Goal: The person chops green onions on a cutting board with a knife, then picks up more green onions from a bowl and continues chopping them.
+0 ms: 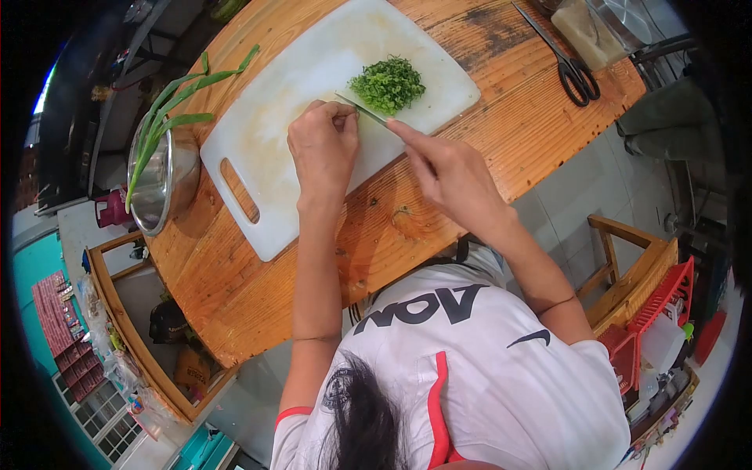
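Observation:
My right hand [454, 176] is closed around the handle of a knife [362, 108], with its index finger stretched along the back of the blade. The blade lies over the white cutting board [274, 117], its tip close to my left hand [323, 145]. That hand is curled with fingers pinched together on the board, and what they hold is hidden behind the knuckles. Just beyond the knife sits a heap of finely chopped scallions [389, 84]. Long whole scallions [176, 98] rest across a metal bowl [188, 168] at the left.
Black-handled scissors [578, 81] lie at the right end of the wooden table [407, 223]. Behind them stands a clear container [587, 35] with pale contents. Wooden chairs [634, 274] stand beside the table, and a red basket [658, 305] is at the lower right.

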The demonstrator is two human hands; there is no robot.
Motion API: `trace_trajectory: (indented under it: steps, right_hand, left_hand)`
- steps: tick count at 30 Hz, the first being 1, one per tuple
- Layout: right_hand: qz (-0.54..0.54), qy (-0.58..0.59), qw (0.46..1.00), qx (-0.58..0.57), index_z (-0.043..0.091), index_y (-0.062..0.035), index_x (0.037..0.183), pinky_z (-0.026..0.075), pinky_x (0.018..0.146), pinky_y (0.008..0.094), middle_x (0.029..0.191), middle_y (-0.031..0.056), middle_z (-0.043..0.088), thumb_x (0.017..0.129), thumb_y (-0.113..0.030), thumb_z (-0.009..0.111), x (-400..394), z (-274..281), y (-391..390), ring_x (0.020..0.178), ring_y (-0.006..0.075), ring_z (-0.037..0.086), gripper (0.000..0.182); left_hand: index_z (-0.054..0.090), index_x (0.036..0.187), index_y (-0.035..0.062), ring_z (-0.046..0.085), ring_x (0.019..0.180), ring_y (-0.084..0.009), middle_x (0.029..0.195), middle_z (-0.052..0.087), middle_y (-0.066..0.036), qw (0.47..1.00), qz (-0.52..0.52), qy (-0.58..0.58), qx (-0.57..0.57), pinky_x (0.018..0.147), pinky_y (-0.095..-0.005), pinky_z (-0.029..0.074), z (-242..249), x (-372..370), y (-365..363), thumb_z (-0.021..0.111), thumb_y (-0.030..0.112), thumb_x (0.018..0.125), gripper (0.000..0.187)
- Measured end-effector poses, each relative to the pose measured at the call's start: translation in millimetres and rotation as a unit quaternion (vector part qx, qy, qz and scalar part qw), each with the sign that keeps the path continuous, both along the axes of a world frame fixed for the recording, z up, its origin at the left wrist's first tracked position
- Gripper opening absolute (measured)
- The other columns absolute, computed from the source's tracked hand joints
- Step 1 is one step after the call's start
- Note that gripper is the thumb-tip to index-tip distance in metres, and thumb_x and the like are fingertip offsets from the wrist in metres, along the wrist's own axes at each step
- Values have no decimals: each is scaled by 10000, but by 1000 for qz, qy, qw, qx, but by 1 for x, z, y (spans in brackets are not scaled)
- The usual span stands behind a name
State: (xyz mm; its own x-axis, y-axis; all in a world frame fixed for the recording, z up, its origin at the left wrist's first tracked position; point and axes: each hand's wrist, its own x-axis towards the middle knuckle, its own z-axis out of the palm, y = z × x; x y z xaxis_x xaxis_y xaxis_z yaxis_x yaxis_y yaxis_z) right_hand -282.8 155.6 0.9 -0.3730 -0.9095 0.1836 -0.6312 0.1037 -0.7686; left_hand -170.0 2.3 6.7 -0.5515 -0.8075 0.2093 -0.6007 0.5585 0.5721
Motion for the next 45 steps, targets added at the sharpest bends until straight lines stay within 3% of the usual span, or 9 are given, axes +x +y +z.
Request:
trace_trajectory:
  steps: [6, 9, 12, 15, 21, 33, 39, 45]
  right_hand:
    - [1, -51, 998, 25, 639, -78, 1334, 520, 626, 479, 741, 228, 643, 922, -57, 624, -5, 15, 21, 664, 389, 645, 412]
    - [4, -26, 999, 23, 631, -81, 1347, 518, 619, 476, 735, 224, 641, 924, -52, 617, -2, 12, 18, 666, 384, 645, 424]
    - [5, 29, 1000, 9, 619, -85, 1362, 515, 617, 479, 731, 221, 638, 930, -48, 608, 2, 0, 7, 671, 383, 644, 433]
    - [-1, 39, 999, -6, 611, -87, 1371, 511, 621, 481, 744, 222, 640, 937, -51, 604, 6, -10, -8, 679, 381, 644, 436]
    - [-5, -52, 999, 8, 612, -90, 1371, 511, 644, 492, 770, 227, 652, 944, -49, 600, -2, -2, 3, 698, 392, 649, 429]
    - [-8, 21, 999, -23, 630, -87, 1343, 516, 640, 489, 770, 229, 653, 926, -56, 624, 5, -15, -12, 690, 391, 650, 419]
    - [-8, -35, 999, 16, 631, -85, 1342, 514, 632, 486, 759, 226, 650, 931, -55, 617, -5, 2, 4, 688, 386, 652, 413]
    - [-2, -9, 1000, 4, 620, -89, 1358, 515, 641, 498, 744, 230, 647, 935, -63, 615, 3, 2, 7, 681, 396, 648, 424]
  left_hand:
    - [781, 847, 33, 707, 704, -270, 812, 716, -123, 1000, 7, -7, 8, 722, -367, 546, 0, 1, -2, 758, 67, 814, 53]
    - [789, 917, 20, 744, 761, -202, 871, 762, -103, 998, 12, -58, 9, 737, -310, 564, 4, -1, -2, 770, 78, 839, 99]
    - [779, 851, 28, 698, 683, -267, 796, 712, -123, 1000, 3, -18, 18, 716, -372, 546, 1, 0, -4, 762, 68, 811, 59]
    - [780, 851, 26, 701, 684, -264, 798, 715, -126, 1000, 1, -14, 14, 712, -374, 547, 2, 0, -3, 763, 62, 811, 56]
    - [780, 843, 21, 709, 687, -267, 800, 718, -127, 1000, -12, 20, 17, 710, -369, 547, -2, 1, 1, 761, 54, 813, 48]
    - [775, 858, 12, 731, 726, -257, 819, 724, -136, 999, -9, 10, 41, 735, -365, 561, 2, -1, 1, 756, 46, 814, 59]
    - [772, 843, 5, 730, 721, -263, 824, 725, -139, 1000, -9, 9, 19, 730, -365, 561, -1, -1, 1, 753, 47, 816, 53]
    - [769, 825, 4, 730, 717, -265, 822, 724, -138, 999, -10, 14, 28, 731, -365, 560, -1, 0, 1, 750, 43, 814, 45]
